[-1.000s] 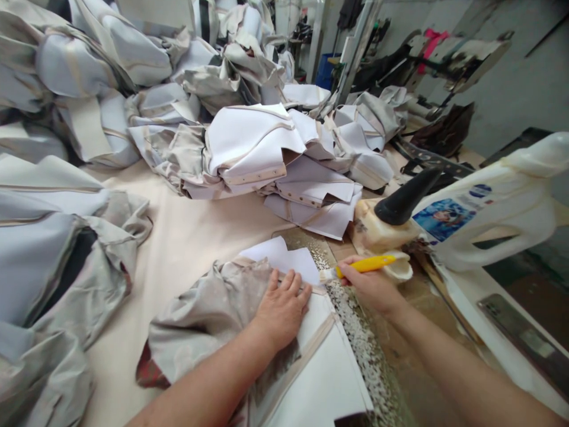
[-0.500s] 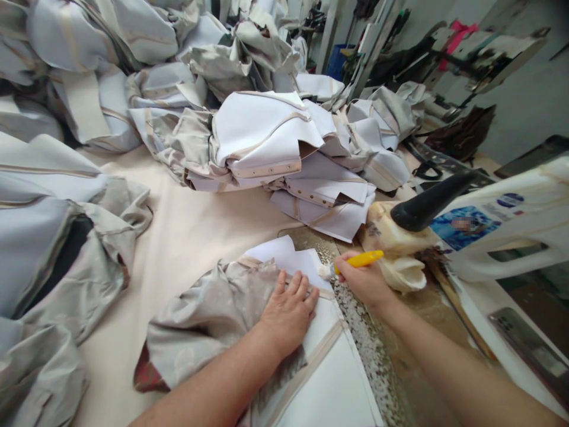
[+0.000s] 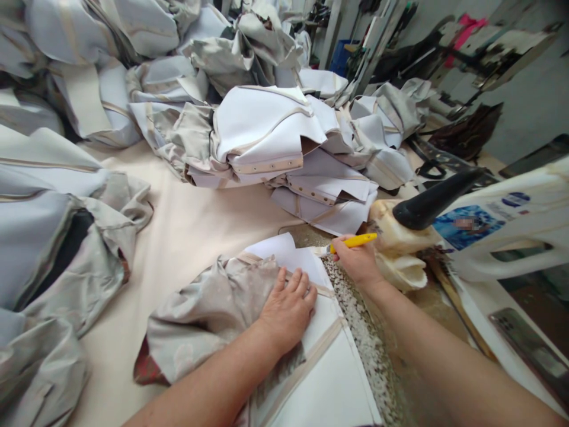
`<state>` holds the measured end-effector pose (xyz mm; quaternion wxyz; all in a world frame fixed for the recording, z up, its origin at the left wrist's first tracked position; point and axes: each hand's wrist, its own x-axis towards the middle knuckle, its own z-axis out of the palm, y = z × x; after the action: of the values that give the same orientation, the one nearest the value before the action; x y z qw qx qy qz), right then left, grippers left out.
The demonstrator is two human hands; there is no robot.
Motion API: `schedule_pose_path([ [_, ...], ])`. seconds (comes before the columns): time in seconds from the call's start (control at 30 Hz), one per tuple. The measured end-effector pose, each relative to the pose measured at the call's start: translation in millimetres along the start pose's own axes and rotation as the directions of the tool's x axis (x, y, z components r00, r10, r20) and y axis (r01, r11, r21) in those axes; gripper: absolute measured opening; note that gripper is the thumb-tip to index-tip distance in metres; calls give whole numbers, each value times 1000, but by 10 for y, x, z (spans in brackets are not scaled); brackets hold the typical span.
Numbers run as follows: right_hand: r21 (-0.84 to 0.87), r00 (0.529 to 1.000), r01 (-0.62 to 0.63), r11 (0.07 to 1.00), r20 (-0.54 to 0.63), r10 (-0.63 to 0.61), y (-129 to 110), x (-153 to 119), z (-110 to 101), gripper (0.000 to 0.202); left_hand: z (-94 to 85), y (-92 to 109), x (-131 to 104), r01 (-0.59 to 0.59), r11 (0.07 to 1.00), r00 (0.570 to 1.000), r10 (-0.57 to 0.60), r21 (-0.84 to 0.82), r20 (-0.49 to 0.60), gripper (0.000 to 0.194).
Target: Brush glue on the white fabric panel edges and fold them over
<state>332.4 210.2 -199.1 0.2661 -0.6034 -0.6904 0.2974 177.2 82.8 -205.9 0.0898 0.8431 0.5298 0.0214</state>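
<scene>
My left hand (image 3: 288,305) lies flat with its fingers a little apart on a white piece (image 3: 338,367) that has beige seam strips and a crumpled grey lining (image 3: 208,314). My right hand (image 3: 358,261) is closed round a brush with a yellow handle (image 3: 362,240). The brush's pale bristles touch or lie just over the piece's upper right edge. Under that edge runs a speckled, crusted strip (image 3: 355,314) of the work surface.
White and grey sewn pieces lie piled at the back (image 3: 267,130) and at the left (image 3: 31,219). On the right are a black cone (image 3: 431,201), a white container with a blue label (image 3: 533,207), a phone (image 3: 528,344) and a sewing machine (image 3: 502,53).
My right hand has moved the brush slightly up and left along the edge of the white piece. My left hand stays almost where it was.
</scene>
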Motion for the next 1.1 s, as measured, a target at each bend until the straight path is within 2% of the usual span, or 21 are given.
schedule_pose_path([
  [0.1, 89, 999, 3, 996, -53, 1, -45, 7, -29, 22, 0, 2, 3, 2, 1000, 1000, -2, -4, -7, 38],
  [0.23, 131, 1000, -22, 991, -10, 23, -62, -52, -19, 19, -15, 6, 8, 9, 1000, 1000, -9, -12, -6, 37],
  [0.3, 109, 999, -42, 993, 2, 42, -48, -137, -44, 18, -22, 7, 6, 8, 1000, 1000, -8, -9, -5, 38],
  [0.43, 46, 990, -58, 997, 132, 51, -45, -400, -187, 19, -21, 9, -3, 4, 1000, 1000, -4, 3, -9, 38],
  [0.57, 44, 994, -45, 998, 105, 40, -101, -621, -329, 21, -5, 10, -3, -2, 1000, 1000, 2, 15, -20, 39],
  [0.7, 79, 984, 2, 997, 178, -16, -127, -728, -382, 23, 11, 11, 0, 0, 1000, 1000, 0, 19, -28, 38],
  [0.83, 77, 993, 28, 997, 112, -36, -72, -775, -396, 23, 8, 19, -2, 3, 999, 999, -1, 38, -42, 37],
  [0.93, 94, 988, 67, 993, 132, -80, -21, -775, -373, 22, -8, 25, -6, 5, 999, 999, -3, 40, -38, 37],
  [1.03, 91, 996, 64, 994, 55, -69, -2, -757, -328, 23, -16, 21, -4, 2, 999, 1000, -1, 34, -23, 38],
  [1.1, 104, 998, 39, 994, 46, -44, -3, -767, -307, 22, -22, 20, 1, -2, 1000, 1000, 2, 27, -13, 39],
])
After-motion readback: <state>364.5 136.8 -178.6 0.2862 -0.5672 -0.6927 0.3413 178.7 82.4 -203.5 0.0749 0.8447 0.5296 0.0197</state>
